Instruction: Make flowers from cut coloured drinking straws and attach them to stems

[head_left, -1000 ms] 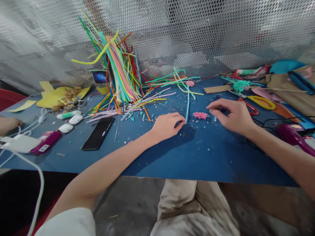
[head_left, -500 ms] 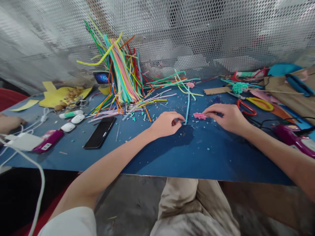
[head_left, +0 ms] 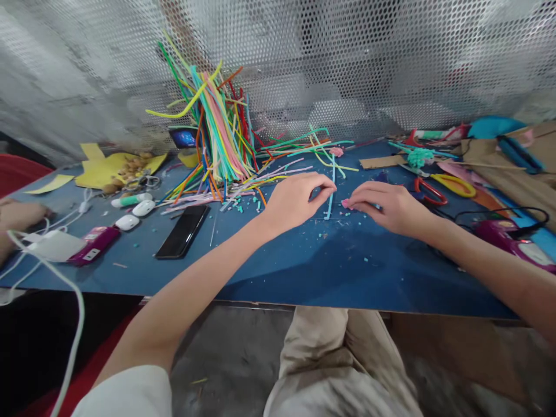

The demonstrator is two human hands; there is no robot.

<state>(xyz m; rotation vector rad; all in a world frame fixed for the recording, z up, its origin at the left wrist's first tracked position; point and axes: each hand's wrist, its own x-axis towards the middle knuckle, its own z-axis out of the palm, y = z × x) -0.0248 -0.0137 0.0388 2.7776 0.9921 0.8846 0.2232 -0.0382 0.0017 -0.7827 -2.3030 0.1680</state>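
Note:
My left hand [head_left: 297, 200] has its thumb and forefinger pinched together over a light blue pipe cleaner [head_left: 329, 207]. Whether the fingertips grip this strip or something small above it, I cannot tell. The strip lies on the blue table, bent at its near end, with a fluffy pink piece [head_left: 336, 152] by its far end. To the right, my right hand [head_left: 386, 205] is closed on a pink fluffy pipe-cleaner piece [head_left: 346, 203]; only its tip shows past the fingers. Small blue and pink clippings are scattered around both hands.
A tall bundle of coloured pipe cleaners [head_left: 221, 130] stands against the perforated metal screen. A black phone [head_left: 182, 231] lies at left, near a white charger [head_left: 58, 246]. Orange-handled scissors [head_left: 430, 191] and a teal fluffy piece [head_left: 419, 157] are at right. Another person's hand [head_left: 19, 214] rests far left.
My left hand has lifted up and away from the strip's bent near end, its fingertips now pinched higher along it. My right hand has shifted left and covers more of the pink piece.

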